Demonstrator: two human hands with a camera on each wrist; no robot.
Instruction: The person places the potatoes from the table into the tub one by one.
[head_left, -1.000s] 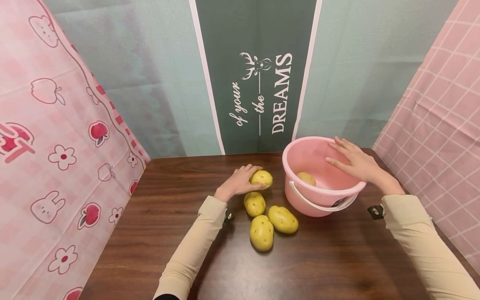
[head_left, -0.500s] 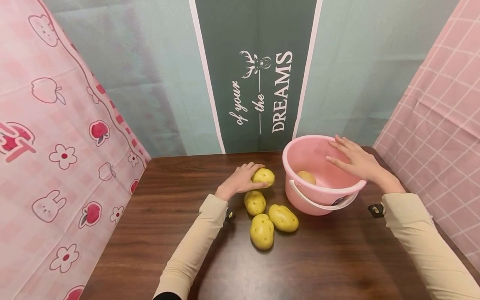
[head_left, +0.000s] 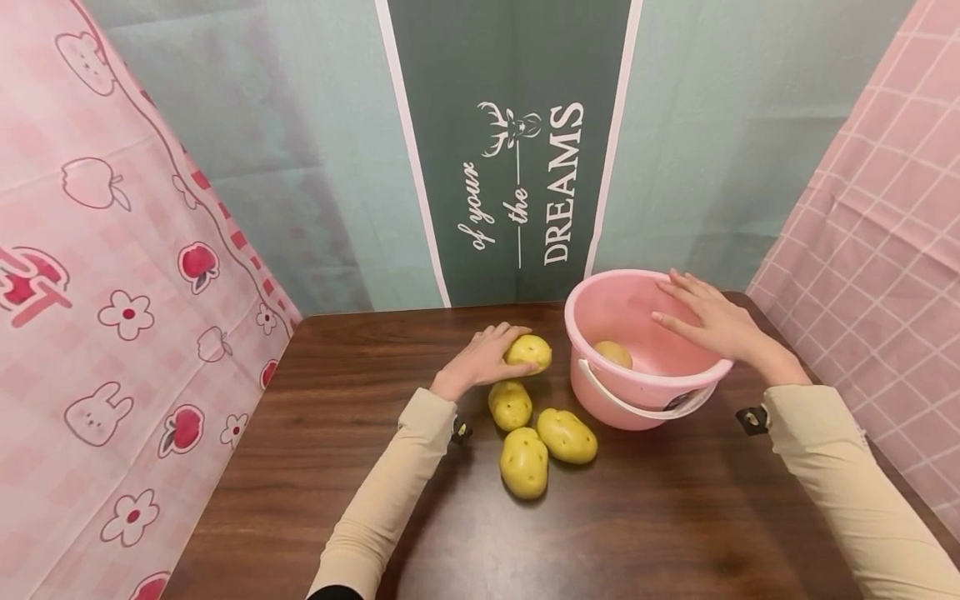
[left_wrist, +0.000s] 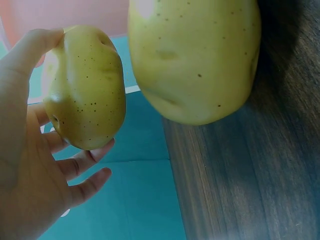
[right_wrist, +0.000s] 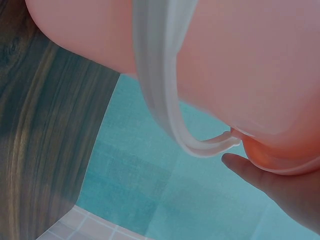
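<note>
My left hand (head_left: 483,360) grips a yellow potato (head_left: 530,354), left of the pink bucket (head_left: 626,404). In the left wrist view, the thumb and fingertips touch this potato (left_wrist: 87,87), and a nearer potato (left_wrist: 195,60) fills the top. Three more potatoes lie close by on the table: one (head_left: 510,406) just in front of my left hand, one (head_left: 566,437) to its right, and one (head_left: 523,464) nearest me. Over the bucket's right rim rests my right hand (head_left: 708,321), its fingers spread and fairly straight. Inside the bucket sits a potato (head_left: 612,355), partly hidden by the wall.
The bucket's white handle (head_left: 637,408) hangs down over its front. A dark wooden table (head_left: 315,467) carries everything. Behind it hangs a green cloth (head_left: 517,50) with lettering, and patterned pink cloths (head_left: 892,250) flank both sides.
My left hand has shifted very slightly to the right with its potato. My right hand, the bucket and the other potatoes look unmoved.
</note>
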